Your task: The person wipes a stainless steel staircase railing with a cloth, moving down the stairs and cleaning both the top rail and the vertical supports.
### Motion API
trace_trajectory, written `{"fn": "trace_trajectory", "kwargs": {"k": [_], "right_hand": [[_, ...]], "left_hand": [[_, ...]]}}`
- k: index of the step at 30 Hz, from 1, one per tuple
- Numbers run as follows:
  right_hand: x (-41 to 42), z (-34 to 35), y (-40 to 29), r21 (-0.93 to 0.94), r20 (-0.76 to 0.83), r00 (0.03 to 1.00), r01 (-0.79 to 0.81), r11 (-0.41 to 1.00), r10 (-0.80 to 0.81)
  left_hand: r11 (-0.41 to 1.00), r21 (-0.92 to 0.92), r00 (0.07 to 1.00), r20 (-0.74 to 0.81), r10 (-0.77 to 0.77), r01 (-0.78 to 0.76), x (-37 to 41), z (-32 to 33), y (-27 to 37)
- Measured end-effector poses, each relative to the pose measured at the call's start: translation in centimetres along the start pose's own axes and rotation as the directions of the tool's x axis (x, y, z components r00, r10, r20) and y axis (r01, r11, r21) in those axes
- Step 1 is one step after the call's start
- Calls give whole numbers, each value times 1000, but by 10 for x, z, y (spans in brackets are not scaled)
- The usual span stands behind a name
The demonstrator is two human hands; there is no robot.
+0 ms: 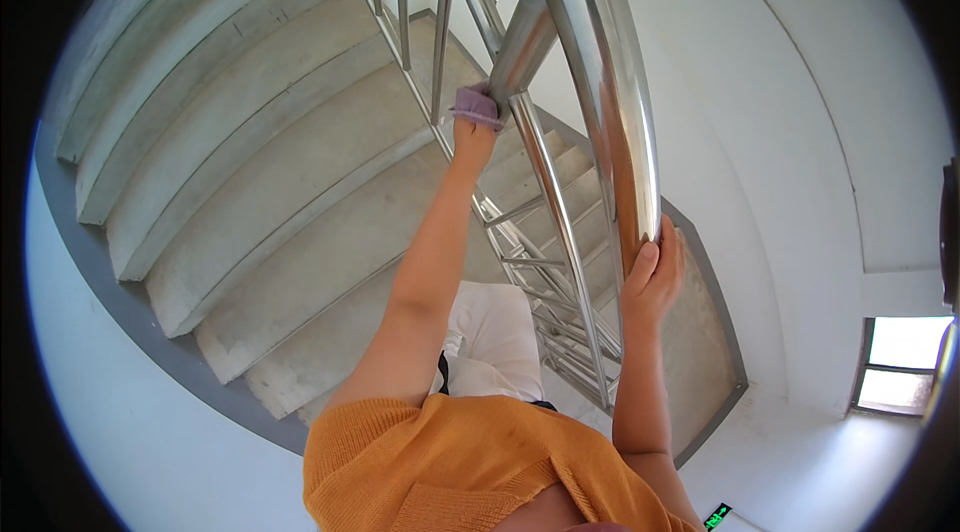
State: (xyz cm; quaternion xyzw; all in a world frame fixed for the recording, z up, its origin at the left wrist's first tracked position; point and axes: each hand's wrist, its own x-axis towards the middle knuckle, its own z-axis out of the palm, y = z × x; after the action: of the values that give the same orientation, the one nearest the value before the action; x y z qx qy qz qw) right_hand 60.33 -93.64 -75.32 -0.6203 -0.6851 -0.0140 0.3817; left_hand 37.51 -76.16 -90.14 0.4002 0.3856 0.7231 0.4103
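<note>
My left arm reaches forward, and the purple cloth (477, 104) covers most of my left hand (474, 140). That cloth lies against the lower side of a flat stainless-steel rail section (519, 44); the fingers under it are hidden. On the right, my right hand (654, 281) grips the thick, shiny steel handrail (622, 112), with the thumb on top and the fingers around its outer side. A slim steel baluster (551, 187) runs down between my two arms.
Concrete stairs (262, 134) rise on the left, edged by a grey skirting band (135, 314). More steps (559, 164) and a landing (697, 329) lie below, beyond the balusters. White walls (750, 119) surround the stairwell. A window (900, 367) and a green exit sign (718, 517) show at lower right.
</note>
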Motion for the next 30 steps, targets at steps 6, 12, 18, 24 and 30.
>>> {"fn": "trace_trajectory", "kwargs": {"k": [6, 12, 18, 24, 30], "right_hand": [[2, -3, -7, -15, -1, 1000, -6, 1000, 6], [1, -7, -8, -16, -14, 1000, -11, 1000, 10], [-1, -6, -12, -12, -48, 999, -26, 1000, 26], [-11, -12, -10, -14, -5, 987, -162, 987, 161], [-12, -17, -13, -32, 10, 983, -182, 983, 182]], "left_hand": [[714, 561, 905, 193, 379, -419, -19, -22, -36], [790, 484, 903, 0, 429, -375, 5, 30, 65], [835, 380, 863, -156, 481, -397, -2, 23, -12], [891, 418, 949, -168, 266, -176, -39, -17, -100], [769, 633, 994, -16, -107, 93, -58, -47, -119]]}}
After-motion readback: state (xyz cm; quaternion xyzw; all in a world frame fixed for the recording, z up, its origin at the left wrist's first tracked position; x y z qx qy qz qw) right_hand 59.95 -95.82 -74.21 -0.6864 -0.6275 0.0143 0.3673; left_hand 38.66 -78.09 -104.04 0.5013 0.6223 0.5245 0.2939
